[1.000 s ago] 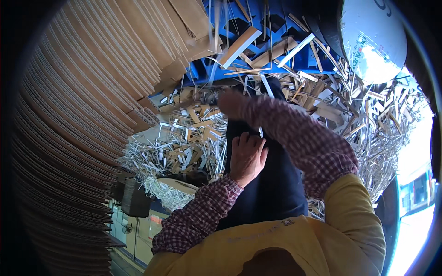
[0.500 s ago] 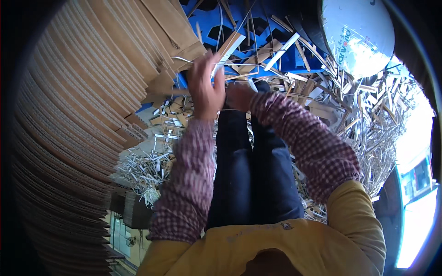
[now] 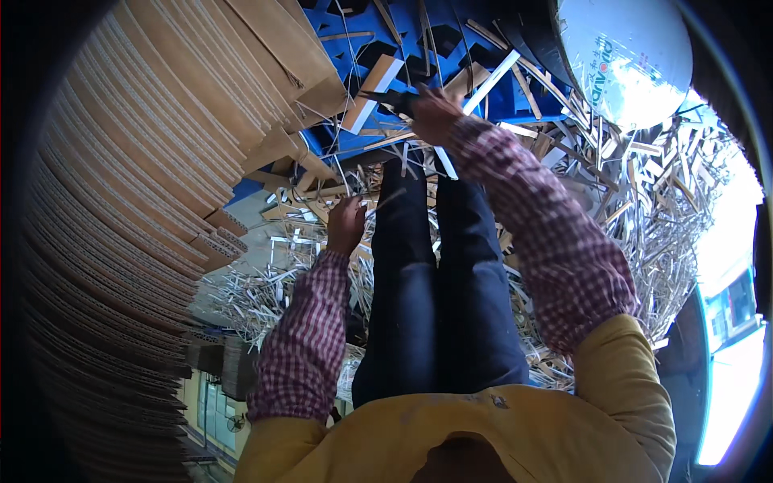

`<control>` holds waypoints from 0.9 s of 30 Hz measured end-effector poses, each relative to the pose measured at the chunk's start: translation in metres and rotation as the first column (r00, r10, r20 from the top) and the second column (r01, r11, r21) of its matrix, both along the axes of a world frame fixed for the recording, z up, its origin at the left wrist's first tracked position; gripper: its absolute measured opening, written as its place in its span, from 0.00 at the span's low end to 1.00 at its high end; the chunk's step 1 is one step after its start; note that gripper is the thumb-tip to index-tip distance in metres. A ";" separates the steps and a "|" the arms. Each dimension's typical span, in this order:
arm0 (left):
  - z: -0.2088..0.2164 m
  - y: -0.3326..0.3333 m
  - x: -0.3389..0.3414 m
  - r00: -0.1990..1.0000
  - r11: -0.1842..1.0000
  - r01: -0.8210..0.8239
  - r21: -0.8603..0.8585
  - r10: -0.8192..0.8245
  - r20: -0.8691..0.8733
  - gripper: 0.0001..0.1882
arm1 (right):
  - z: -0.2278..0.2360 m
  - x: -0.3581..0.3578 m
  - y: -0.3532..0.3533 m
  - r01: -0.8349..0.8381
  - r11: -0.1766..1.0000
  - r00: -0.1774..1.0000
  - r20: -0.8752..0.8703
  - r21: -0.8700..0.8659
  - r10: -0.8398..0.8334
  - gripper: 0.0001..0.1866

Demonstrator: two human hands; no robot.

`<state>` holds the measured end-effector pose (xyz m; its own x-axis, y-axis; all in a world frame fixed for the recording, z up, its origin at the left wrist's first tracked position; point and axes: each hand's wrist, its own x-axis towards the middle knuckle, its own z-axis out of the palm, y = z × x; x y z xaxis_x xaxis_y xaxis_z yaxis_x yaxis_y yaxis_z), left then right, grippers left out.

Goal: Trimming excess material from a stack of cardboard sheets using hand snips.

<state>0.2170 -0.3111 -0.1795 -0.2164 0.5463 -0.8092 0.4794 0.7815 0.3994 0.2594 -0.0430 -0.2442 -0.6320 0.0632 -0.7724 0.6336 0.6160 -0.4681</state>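
Observation:
My right hand [image 3: 437,115] is closed around a dark pointed tool [image 3: 388,98]; its tip points left, over a brown-and-white cardboard strip [image 3: 372,94]. Whether the tool is a knife or scissors I cannot make out. Lower and to the left, my left hand [image 3: 346,224] has its fingers drawn together at a thin pale strap [image 3: 340,171], which runs up toward the cardboard. To the left of that hand rises a tall stack of brown corrugated cardboard sheets [image 3: 153,153], edges facing me.
Cardboard offcuts and shredded strips [image 3: 644,201] lie heaped on the right and around my legs [image 3: 439,306]. Beyond my hands is a blue plastic pallet [image 3: 507,109] strewn with scraps. A white round-ended object [image 3: 628,56] stands at the far right.
My hands, close together before, have separated. The left has come down toward me; the right has moved up and farther away, and the dark tool now shows in it.

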 end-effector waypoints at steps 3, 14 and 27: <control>0.041 0.031 -0.016 0.907 0.902 -0.368 0.225 0.401 -0.126 0.13 | -0.005 -0.041 -0.032 -0.103 0.987 0.994 0.045 0.126 0.098 0.09; -0.038 -0.026 -0.029 0.949 0.967 -0.143 -0.210 0.073 -0.307 0.16 | 0.035 0.010 -0.011 -0.139 0.954 0.985 0.066 -0.264 0.162 0.12; 0.057 0.029 -0.050 0.664 0.711 -0.586 0.388 0.696 -0.272 0.16 | 0.049 -0.004 -0.103 -0.180 0.890 0.983 -0.035 -0.420 0.182 0.13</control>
